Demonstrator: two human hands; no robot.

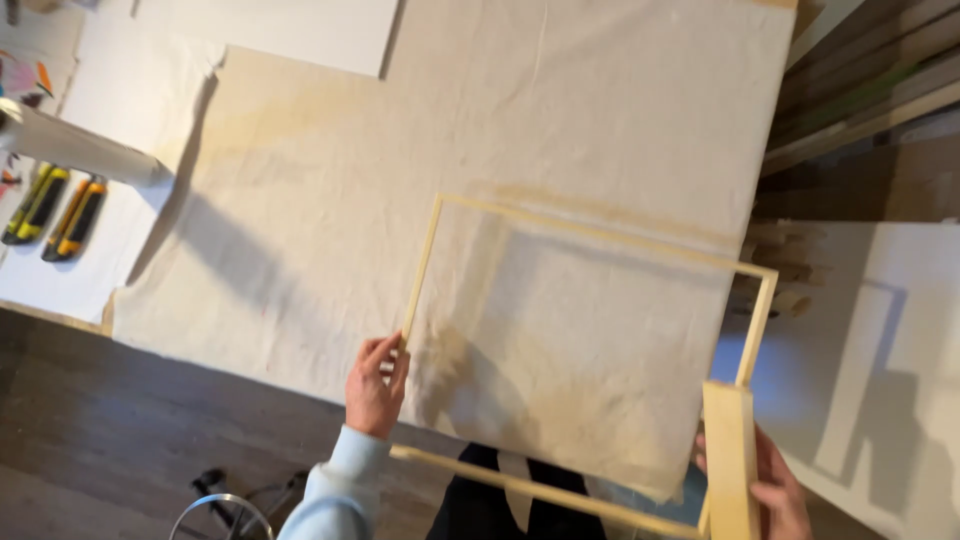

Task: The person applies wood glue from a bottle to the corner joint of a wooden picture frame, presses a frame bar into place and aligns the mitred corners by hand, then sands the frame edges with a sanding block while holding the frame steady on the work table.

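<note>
Head view shows the left hand (375, 385) gripping one side bar of a thin wooden frame (590, 228), the right hand (775, 490) closed on the opposite bar near its corner, frame held over a canvas cloth (400, 180) on the table (40, 290).

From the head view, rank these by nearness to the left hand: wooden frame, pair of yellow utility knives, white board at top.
1. Wooden frame: its left bar is held in the left hand.
2. Pair of yellow utility knives: far left, on the table.
3. White board: at the table's top edge.
</note>
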